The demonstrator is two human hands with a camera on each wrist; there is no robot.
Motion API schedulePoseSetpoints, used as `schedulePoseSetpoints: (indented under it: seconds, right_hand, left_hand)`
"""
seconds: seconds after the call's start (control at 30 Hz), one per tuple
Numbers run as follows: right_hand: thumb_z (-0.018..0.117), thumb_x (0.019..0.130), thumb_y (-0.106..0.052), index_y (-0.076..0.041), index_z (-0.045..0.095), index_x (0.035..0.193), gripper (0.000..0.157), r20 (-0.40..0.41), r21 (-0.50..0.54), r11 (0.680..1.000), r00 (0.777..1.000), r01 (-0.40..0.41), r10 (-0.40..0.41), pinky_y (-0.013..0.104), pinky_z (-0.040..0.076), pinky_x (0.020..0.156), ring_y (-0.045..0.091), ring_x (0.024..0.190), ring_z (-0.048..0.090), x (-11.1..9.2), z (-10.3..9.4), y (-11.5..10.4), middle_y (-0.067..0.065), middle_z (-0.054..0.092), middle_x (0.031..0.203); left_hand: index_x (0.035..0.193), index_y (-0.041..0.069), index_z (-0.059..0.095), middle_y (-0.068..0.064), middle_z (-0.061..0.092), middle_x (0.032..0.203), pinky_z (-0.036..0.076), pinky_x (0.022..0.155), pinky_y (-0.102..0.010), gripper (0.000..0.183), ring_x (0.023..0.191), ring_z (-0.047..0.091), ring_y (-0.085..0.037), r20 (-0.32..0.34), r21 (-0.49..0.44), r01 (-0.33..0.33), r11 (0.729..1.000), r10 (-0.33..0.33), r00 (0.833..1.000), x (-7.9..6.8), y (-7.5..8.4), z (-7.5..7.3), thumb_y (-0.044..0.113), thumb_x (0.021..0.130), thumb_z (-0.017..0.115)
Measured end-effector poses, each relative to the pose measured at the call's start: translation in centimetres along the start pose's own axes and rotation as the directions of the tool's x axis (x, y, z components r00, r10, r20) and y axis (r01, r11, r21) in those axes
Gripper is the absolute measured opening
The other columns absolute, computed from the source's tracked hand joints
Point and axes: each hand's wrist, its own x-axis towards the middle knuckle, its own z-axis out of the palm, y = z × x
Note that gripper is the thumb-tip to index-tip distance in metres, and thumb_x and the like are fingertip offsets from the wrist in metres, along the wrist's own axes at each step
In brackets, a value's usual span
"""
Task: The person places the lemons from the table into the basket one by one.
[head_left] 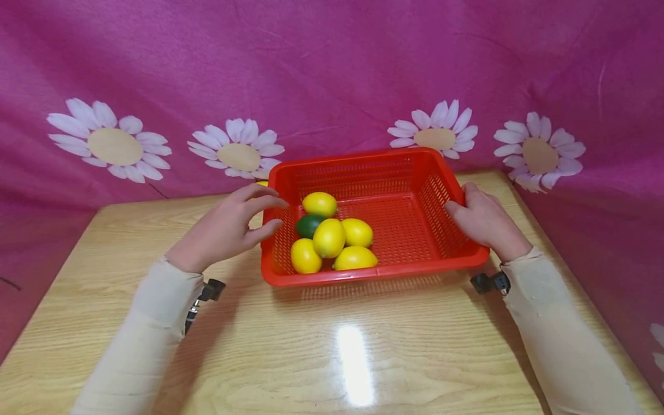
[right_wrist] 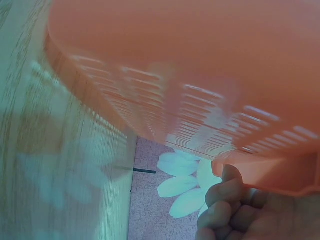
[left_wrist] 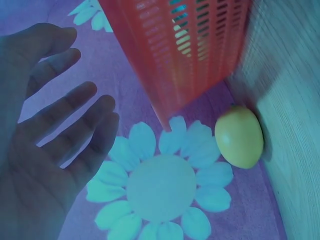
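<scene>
A red plastic basket with slotted walls stands on the table. Gathered in its left part are several yellow lemons and a dark green fruit, partly covered by them. My right hand grips the basket's right rim, its thumb on the inner side. Beside the left rim is my left hand, fingers spread and relaxed; in the left wrist view they are apart from the basket wall. Another lemon lies outside the basket, behind its left end; the head view shows just a sliver of it.
The wooden table backs onto a pink cloth printed with white daisies. That cloth also hangs along the right side. A bright light reflection shows on the tabletop in front of the basket.
</scene>
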Motion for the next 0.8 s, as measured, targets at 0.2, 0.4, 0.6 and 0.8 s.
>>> schedulePoseSetpoints:
  seconds: [0.2,0.4,0.6,0.8]
  right_hand:
    - [0.048,0.104,-0.028,0.005,0.036,0.141,0.051,-0.003,0.004,1.0,1.0,-0.001,0.001,0.046,0.066,0.072,0.036,0.096,0.069,0.0,-0.1,0.0,0.028,0.057,0.12]
    - [0.048,0.104,-0.029,0.005,0.036,0.141,0.051,0.001,0.005,1.0,1.0,0.001,-0.001,0.045,0.066,0.072,0.036,0.096,0.069,-0.2,0.0,-0.1,0.027,0.057,0.119]
    - [0.049,0.104,-0.029,0.004,0.037,0.14,0.05,-0.011,-0.002,1.0,1.0,0.0,0.0,0.045,0.066,0.072,0.035,0.095,0.069,-0.2,0.0,-0.1,0.027,0.057,0.119]
    - [0.048,0.105,-0.03,0.005,0.037,0.14,0.051,-0.01,-0.009,1.0,1.0,-0.01,0.01,0.045,0.066,0.073,0.035,0.096,0.068,0.0,-0.1,0.0,0.027,0.057,0.118]
  left_hand:
    - [0.126,0.011,0.072,-0.01,0.067,0.128,0.057,0.103,-0.05,0.032,0.12,0.063,-0.029,-0.076,0.01,-0.002,1.0,0.002,0.997,-0.1,-1.0,0.0,0.021,0.095,0.074]
    - [0.12,0.005,0.073,-0.014,0.066,0.127,0.061,0.093,-0.051,0.029,0.117,0.063,-0.031,-0.234,0.003,0.025,1.0,-0.023,0.972,-0.2,-2.1,0.6,0.014,0.093,0.076]
    - [0.118,0.004,0.071,-0.014,0.067,0.126,0.061,0.086,-0.05,0.025,0.11,0.063,-0.031,-0.291,0.001,0.07,0.998,-0.067,0.955,-0.2,-3.3,0.9,0.012,0.094,0.072]
    - [0.125,0.004,0.069,-0.015,0.067,0.129,0.057,0.1,-0.056,0.031,0.117,0.063,-0.034,-0.264,-0.009,0.167,0.986,-0.163,0.951,-0.1,-4.6,1.1,0.012,0.095,0.07]
